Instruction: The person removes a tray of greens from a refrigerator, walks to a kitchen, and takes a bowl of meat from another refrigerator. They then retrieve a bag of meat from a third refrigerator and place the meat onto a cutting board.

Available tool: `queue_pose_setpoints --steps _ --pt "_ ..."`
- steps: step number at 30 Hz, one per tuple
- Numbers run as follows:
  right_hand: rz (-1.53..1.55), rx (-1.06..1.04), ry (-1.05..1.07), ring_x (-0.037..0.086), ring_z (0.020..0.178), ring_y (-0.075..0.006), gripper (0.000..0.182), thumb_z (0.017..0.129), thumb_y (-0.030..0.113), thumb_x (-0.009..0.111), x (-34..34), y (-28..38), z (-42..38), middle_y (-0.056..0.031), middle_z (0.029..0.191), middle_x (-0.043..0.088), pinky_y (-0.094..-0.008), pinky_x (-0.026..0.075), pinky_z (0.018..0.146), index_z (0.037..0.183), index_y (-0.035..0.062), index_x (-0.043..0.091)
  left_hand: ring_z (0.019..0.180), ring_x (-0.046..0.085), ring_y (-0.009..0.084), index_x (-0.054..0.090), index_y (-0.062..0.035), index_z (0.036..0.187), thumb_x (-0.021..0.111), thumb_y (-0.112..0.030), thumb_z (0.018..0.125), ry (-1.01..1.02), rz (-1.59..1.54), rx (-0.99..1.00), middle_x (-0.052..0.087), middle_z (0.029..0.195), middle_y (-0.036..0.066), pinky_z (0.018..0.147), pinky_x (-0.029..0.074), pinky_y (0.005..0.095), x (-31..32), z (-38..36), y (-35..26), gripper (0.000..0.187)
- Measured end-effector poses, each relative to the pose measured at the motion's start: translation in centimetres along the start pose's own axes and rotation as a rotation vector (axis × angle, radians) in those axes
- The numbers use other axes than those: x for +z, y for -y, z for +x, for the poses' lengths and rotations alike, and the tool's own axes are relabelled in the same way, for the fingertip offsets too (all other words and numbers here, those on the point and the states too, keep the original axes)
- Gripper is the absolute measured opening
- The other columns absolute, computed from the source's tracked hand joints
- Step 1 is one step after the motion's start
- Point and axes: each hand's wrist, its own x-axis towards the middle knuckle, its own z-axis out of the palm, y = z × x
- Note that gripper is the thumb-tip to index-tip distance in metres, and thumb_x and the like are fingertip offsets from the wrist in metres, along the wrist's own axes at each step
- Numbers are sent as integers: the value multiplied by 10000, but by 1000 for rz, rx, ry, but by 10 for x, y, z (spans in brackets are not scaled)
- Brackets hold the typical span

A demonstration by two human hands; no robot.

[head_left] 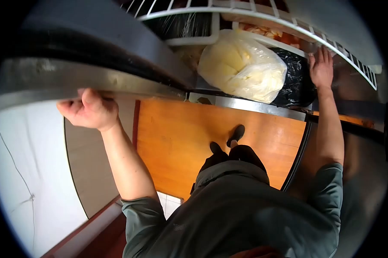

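My left hand (90, 111) is closed at the metal edge of the fridge door (129, 86), its fingers curled against it. Inside the fridge, my right hand (322, 69) reaches along the right side of a black plastic bag (295, 71), fingers stretched out and pointing to the back. Its fingertips are near the end of a white tray (267, 40) holding reddish food. Left of the black bag lies a clear plastic bag (245, 69) with pale yellow contents, which I cannot make out exactly.
A white wire shelf (284, 19) runs above the bags. Another white-edged tray (194, 41), covered in clear film, sits at the back left. The fridge's metal sill (258, 106) borders the orange floor (172, 129). A white wall (52, 163) stands on the left.
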Motion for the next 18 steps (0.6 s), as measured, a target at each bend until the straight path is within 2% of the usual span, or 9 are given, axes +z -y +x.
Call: queue_pose_setpoints --steps 3,6,7,9,10,11,13,17,18 --pt "-159 -82 68 341 1296 -303 563 934 461 410 9 -6 -2 -111 1396 414 -397 306 1058 1254 10 514 692 427 80 419 -44 799 804 -387 712 -73 12 38 484 750 -10 689 405 219 -3 -3 6 524" --pt "-225 -53 161 313 1315 -287 651 923 569 332 13 -8 0 -67 1432 369 -410 330 1042 1307 63 475 588 372 57 351 -77 710 820 -380 695 -83 -24 45 411 624 -48 552 360 187 0 -3 11 558" --pt "-256 -38 216 306 1319 -296 677 920 590 306 13 -7 4 -78 1437 359 -421 327 1043 1318 65 461 582 387 62 365 -63 700 816 -423 683 -116 22 58 429 621 -42 548 365 196 2 -3 11 578" --pt "-225 -10 296 287 1327 -307 698 916 604 292 7 -2 12 -85 1441 350 -432 324 1044 1327 62 448 568 400 70 380 -39 705 809 -473 666 -28 254 81 449 613 -30 540 369 205 -13 0 18 611" --pt "-197 24 337 267 1337 -315 698 919 598 292 3 2 14 -106 1443 342 -442 302 1058 1340 59 428 602 440 75 425 -28 664 697 -222 795 27 430 229 481 654 -5 558 403 218 -18 1 21 359" --pt "-223 -10 302 262 1340 -315 698 918 596 297 13 -3 9 -115 1442 340 -442 291 1065 1342 57 424 615 453 79 426 -30 619 707 -256 798 -54 254 193 488 670 2 558 406 226 -19 2 29 402" --pt "-272 -74 217 252 1347 -314 698 917 593 307 40 -19 4 -133 1442 335 -442 271 1077 1347 54 418 612 456 75 429 -35 579 693 -299 814 -11 215 300 489 668 3 551 401 223 -19 6 33 441" --pt "-295 -48 246 236 1358 -315 708 910 583 342 17 1 5 -165 1434 340 -393 248 1094 1332 21 432 599 454 75 437 -43 534 679 -364 825 107 176 183 504 654 0 545 395 218 -21 10 26 496" --pt "-213 -21 165 318 1313 -344 698 910 550 387 6 12 4 -204 1378 406 -391 274 1079 1303 -23 448 596 453 74 439 -44 523 675 -381 828 143 163 145 508 651 -1 543 393 216 -21 9 23 512"
